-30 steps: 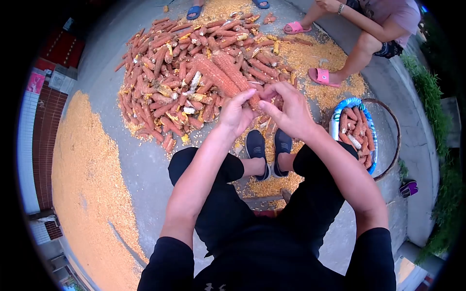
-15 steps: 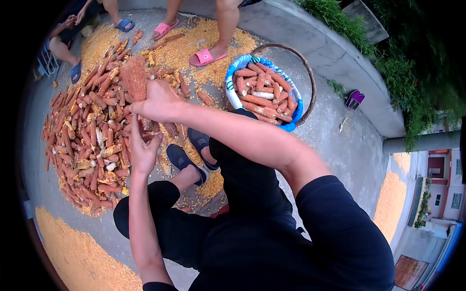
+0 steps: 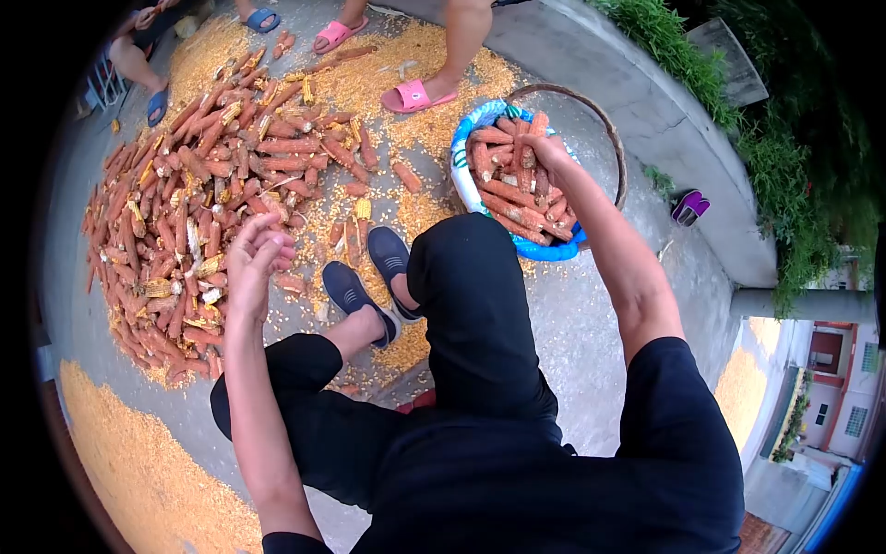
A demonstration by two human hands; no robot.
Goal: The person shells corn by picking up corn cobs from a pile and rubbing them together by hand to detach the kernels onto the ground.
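Observation:
My right hand (image 3: pixel 546 155) is over the basket (image 3: pixel 464 175), its fingers closed round reddish corn cobs (image 3: pixel 532 129) held above the other cobs inside. The basket has a blue and white lining and a tall curved handle. My left hand (image 3: pixel 256 266) is raised at the near right side of a large cob pile (image 3: pixel 166 231), its fingers loosely curled and apart, with nothing in them. Most cobs in the pile are bare and reddish; a few carry yellow kernels.
Loose kernels (image 3: pixel 157 471) spread at the lower left and around the pile. A person's feet in pink sandals (image 3: pixel 406 96) stand behind the basket; another person's blue sandals (image 3: pixel 158 106) show at upper left. Purple shoes (image 3: pixel 689 208) lie near the curb (image 3: pixel 646 111).
My right hand has moved from beside my left hand rightward to the basket, carrying cobs. The left hand has come apart from it. Earlier, the view swung to the right.

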